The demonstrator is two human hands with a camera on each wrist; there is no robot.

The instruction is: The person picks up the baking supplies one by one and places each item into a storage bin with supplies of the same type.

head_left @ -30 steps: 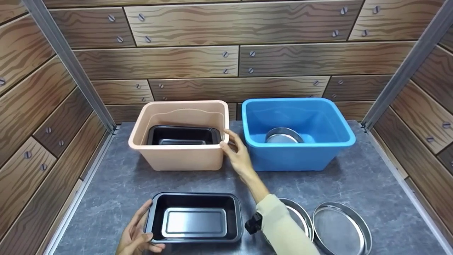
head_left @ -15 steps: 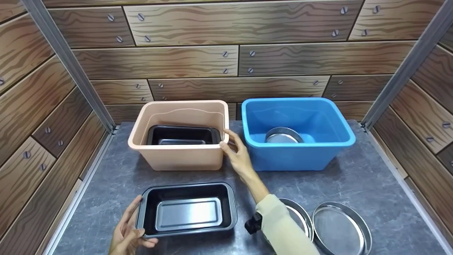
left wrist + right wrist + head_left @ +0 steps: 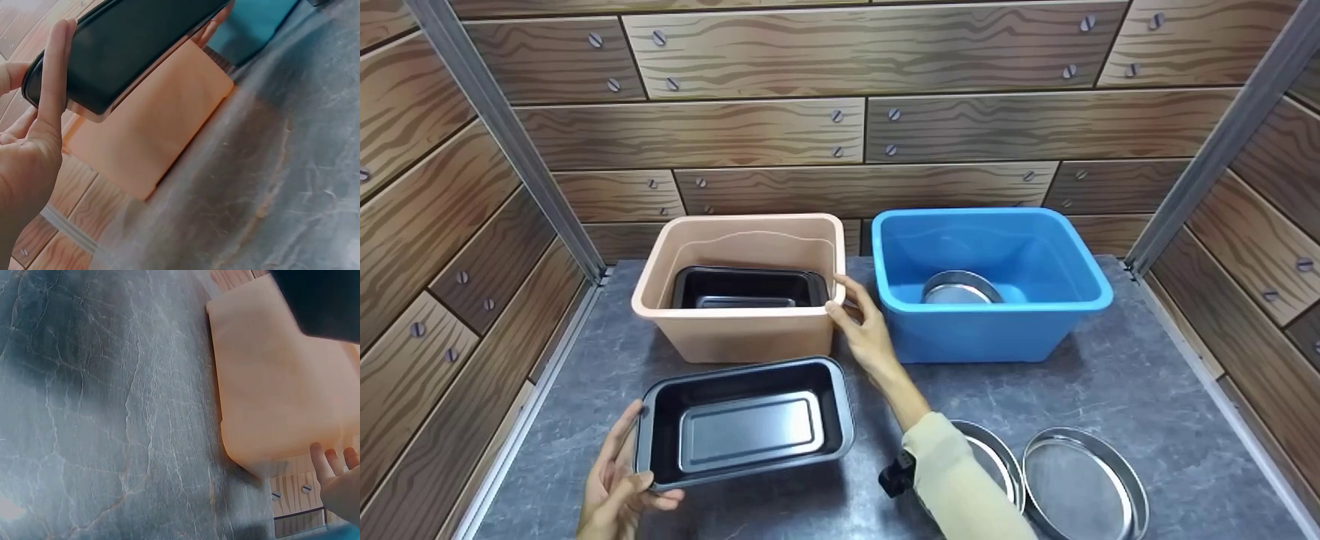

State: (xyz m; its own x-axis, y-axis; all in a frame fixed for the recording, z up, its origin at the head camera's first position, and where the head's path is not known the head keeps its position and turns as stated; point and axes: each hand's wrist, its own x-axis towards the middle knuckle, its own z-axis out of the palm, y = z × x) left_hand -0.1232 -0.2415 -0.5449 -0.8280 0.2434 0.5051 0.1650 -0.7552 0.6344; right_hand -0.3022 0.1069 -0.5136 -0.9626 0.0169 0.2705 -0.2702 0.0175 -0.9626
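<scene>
My left hand [image 3: 619, 480] grips the left end of a black loaf pan [image 3: 750, 427], thumb on its rim. The pan is raised over the table in front of the peach bin [image 3: 742, 341], its right end higher in the head view. From the left wrist view, the fingers [image 3: 53, 79] lie along the outside of the pan [image 3: 135, 50]. My right hand [image 3: 870, 337] holds the bin's right front corner, thumb and a finger at the rim. Inside that bin lies another dark loaf pan [image 3: 750, 289], its lower part hidden by the front wall.
A blue bin [image 3: 990, 334] stands just right of my right hand, with a round metal pan [image 3: 960, 289] inside. Two round pans, one nearer my sleeve [image 3: 986, 457] and another at the right [image 3: 1080, 480], lie on the grey table. Wood-patterned walls enclose the back and sides.
The left hand has lifted the loaf pan and brought it toward the peach bin and slightly left, tilting it so the right end rises. The right hand has stayed on the bin's corner.
</scene>
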